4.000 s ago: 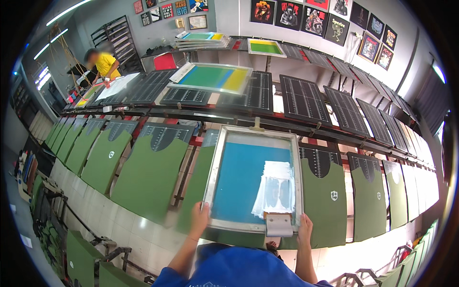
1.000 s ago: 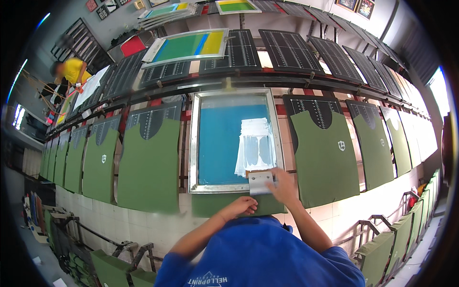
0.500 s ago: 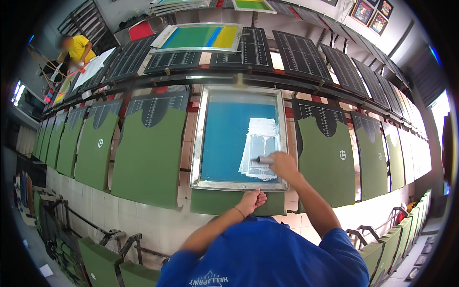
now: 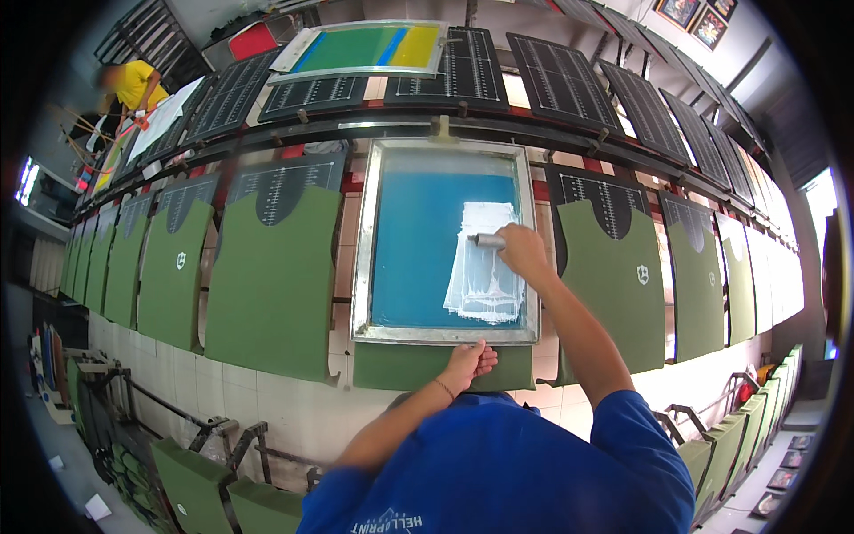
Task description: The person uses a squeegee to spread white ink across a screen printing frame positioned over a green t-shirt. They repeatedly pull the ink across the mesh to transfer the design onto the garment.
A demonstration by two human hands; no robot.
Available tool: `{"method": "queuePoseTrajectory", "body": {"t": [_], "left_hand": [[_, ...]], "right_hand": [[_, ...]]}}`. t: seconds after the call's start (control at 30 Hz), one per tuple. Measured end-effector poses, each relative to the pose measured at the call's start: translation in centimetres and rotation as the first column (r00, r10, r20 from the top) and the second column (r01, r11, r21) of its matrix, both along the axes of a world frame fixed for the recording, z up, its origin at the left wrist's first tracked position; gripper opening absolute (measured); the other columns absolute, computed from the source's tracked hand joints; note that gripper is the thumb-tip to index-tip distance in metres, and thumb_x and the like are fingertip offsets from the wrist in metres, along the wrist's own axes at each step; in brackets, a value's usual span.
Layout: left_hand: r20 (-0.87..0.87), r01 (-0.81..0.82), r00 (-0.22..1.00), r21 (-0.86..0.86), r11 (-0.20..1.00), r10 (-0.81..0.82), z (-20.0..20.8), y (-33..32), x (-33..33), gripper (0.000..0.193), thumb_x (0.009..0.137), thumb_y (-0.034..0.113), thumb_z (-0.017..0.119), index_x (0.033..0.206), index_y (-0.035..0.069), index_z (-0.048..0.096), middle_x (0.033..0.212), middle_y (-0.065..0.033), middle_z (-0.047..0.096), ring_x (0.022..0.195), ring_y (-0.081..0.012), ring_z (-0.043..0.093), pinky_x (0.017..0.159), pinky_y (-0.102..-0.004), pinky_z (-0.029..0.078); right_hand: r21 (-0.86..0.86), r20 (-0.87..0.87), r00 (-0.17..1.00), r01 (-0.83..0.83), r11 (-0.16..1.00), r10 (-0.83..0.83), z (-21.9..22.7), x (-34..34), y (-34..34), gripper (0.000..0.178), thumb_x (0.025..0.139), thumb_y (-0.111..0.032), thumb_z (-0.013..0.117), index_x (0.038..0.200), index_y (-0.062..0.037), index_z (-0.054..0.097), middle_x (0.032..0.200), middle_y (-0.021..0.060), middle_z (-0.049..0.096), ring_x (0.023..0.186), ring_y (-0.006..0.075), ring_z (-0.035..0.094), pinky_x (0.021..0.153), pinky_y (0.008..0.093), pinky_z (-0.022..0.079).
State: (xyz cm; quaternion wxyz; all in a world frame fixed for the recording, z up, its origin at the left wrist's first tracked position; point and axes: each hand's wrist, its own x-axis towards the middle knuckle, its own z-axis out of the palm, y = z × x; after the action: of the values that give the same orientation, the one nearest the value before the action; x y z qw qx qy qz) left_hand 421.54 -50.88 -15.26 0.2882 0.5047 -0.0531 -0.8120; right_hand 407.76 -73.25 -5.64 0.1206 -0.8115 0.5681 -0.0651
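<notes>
A screen-printing screen [image 4: 427, 258] with a metal frame and blue mesh lies over a green shirt [image 4: 391, 365] on a board in front of me. White ink [image 4: 489, 289] covers a block in the right part of the mesh. My right hand [image 4: 523, 249] is closed around a grey-handled squeegee [image 4: 487, 240], which stands over the upper half of the ink; its blade is hard to make out. At the frame's near edge, my left hand [image 4: 469, 365] has its fingers curled and its thumb against the rim.
Boards with green shirts [image 4: 276, 276] stand in a row on both sides; some shirts [image 4: 614, 276] bear a small white emblem. Behind a metal rail, another screen [image 4: 365, 49] lies on black boards. A person in yellow [image 4: 138, 84] is at the far left. More shirts [image 4: 191, 485] hang behind me.
My right hand and the squeegee have moved away from me, up the ink block. My left hand stays at the near rim, fingers more curled. The view has shifted slightly.
</notes>
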Motion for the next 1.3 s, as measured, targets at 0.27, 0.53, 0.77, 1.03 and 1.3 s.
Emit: {"method": "queuePoseTrajectory", "body": {"t": [0.27,0.53,0.77,1.03,1.3], "left_hand": [[0.179,0.288,0.946,-0.077,0.954,-0.271,1.2,-0.8,1.4,0.042,0.103,0.043,0.059,0.104,0.002,0.06,0.088,-0.0078,0.067,0.08,-0.019,0.067,0.068,-0.0332,0.056],[0.762,0.819,0.379,-0.541,0.194,0.526,9.3,-2.6,3.5,0.035,0.083,0.008,0.069,0.115,-0.001,0.057,0.114,-0.0175,0.056,0.106,-0.0351,0.054,0.091,-0.0469,0.045],[0.733,0.883,0.41,-0.469,-0.033,0.543,6.5,-19.4,3.3,0.032,0.077,-0.004,0.065,0.108,0.002,0.06,0.103,-0.0154,0.061,0.096,-0.0381,0.056,0.087,-0.046,0.046],[0.707,0.831,0.503,-0.554,-0.054,0.497,9.2,-13.3,3.9,0.034,0.077,-0.007,0.063,0.109,0.0,0.058,0.104,-0.0177,0.06,0.096,-0.0396,0.055,0.085,-0.0476,0.046],[0.702,0.8,0.535,-0.6,-0.014,0.47,7.0,-3.4,3.4,0.044,0.076,-0.006,0.06,0.119,-0.003,0.057,0.106,-0.0187,0.059,0.099,-0.0393,0.056,0.088,-0.0467,0.046]], "right_hand": [[-0.011,0.152,0.988,-0.034,0.999,0.035,0.3,-1.2,14.6,0.029,0.07,-0.001,0.068,0.098,-0.007,0.073,0.099,0.0104,0.068,0.099,0.0309,0.065,0.085,0.0431,0.054],[-0.124,0.17,0.985,0.016,0.992,0.005,-0.9,-0.2,16.3,0.033,0.067,0.001,0.069,0.1,-0.0046,0.07,0.102,0.01,0.067,0.101,0.031,0.064,0.083,0.0412,0.055],[-0.176,0.086,0.996,0.027,0.984,-0.012,-0.4,0.2,2.2,0.016,0.077,-0.001,0.065,0.088,-0.0087,0.073,0.092,0.0135,0.068,0.091,0.0338,0.067,0.08,0.0455,0.055],[-0.109,0.126,0.992,-0.01,0.994,0.024,0.9,0.0,7.6,0.023,0.076,0.001,0.065,0.096,-0.0087,0.071,0.101,0.0127,0.067,0.1,0.0337,0.064,0.084,0.0443,0.054],[-0.081,0.238,0.971,0.051,0.995,-0.03,-0.9,0.2,17.9,0.04,0.066,0.005,0.067,0.104,-0.0059,0.07,0.104,0.0127,0.066,0.104,0.0329,0.063,0.087,0.0425,0.054]]}}
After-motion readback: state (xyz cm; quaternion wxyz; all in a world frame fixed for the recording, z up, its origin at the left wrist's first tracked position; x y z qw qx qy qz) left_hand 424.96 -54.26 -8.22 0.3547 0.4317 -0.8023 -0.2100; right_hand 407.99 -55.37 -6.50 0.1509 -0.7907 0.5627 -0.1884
